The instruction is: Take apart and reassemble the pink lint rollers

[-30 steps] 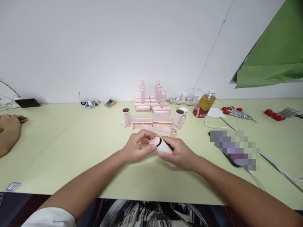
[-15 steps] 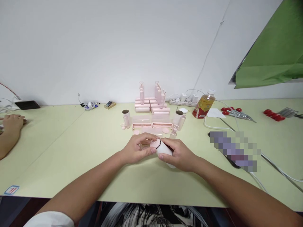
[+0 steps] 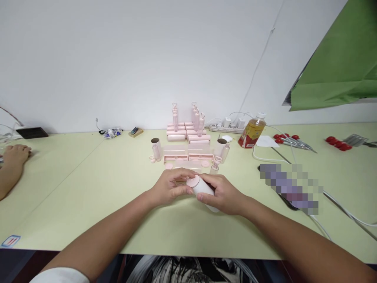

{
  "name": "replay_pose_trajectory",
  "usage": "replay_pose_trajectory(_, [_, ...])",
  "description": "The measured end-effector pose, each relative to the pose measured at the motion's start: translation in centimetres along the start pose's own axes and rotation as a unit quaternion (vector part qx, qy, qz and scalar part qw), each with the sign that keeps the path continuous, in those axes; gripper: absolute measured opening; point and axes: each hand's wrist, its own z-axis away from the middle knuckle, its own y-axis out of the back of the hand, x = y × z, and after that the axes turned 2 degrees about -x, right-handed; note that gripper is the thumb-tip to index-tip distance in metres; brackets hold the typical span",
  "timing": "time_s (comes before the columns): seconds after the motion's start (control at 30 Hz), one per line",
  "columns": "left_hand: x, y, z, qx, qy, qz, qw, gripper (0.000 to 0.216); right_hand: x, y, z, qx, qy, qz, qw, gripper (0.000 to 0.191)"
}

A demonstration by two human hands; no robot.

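Note:
My right hand [image 3: 224, 192] is wrapped round a white cardboard tube [image 3: 204, 188], tilted with its top end toward the left. A round pale pink cap [image 3: 193, 181] sits on that end, flush with the rim. My left hand [image 3: 171, 186] is closed on the cap, thumb at its near edge and fingers over the far edge. Just beyond my hands are open pink trays [image 3: 176, 158] and a small clear bottle with a pink heart-shaped top [image 3: 215, 167]. Two more white tubes stand upright, one on the left [image 3: 157, 144] and one on the right [image 3: 219, 147].
Several pink boxes and slim bottles [image 3: 196, 118] stand near the wall. To the right are a drink bottle [image 3: 251, 131], a power strip [image 3: 225, 128], red-handled tools [image 3: 291, 140], cables and a blurred-out phone [image 3: 287, 190]. Another person's hand [image 3: 16, 155] rests at far left.
The pink cap has gone down onto the tube; the dark gap between cap and rim has closed. Both hands keep their hold. The view has shifted slightly.

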Motion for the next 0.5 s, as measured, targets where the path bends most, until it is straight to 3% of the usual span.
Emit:
replay_pose_trajectory(0.1, [-0.09,-0.01,0.02,0.001,-0.002,-0.004,1.000,0.033,-0.03,-0.11,0.04,0.004,-0.010,-0.014,1.000,0.039])
replay_pose_trajectory(0.23, [-0.07,0.26,-0.05,-0.017,-0.058,-0.043,0.997,0.038,-0.13,-0.49,0.03,0.004,-0.011,-0.086,0.996,0.039])
replay_pose_trajectory(0.37, [-0.13,0.49,-0.06,-0.010,-0.099,-0.118,0.988,0.070,-0.06,-0.67,-0.07,0.018,-0.019,-0.166,0.986,0.039])
replay_pose_trajectory(0.5, [-0.39,0.14,-0.03,0.050,-0.107,-0.153,0.981,0.094,0.13,-0.50,-0.14,0.055,-0.045,-0.180,0.981,0.039])
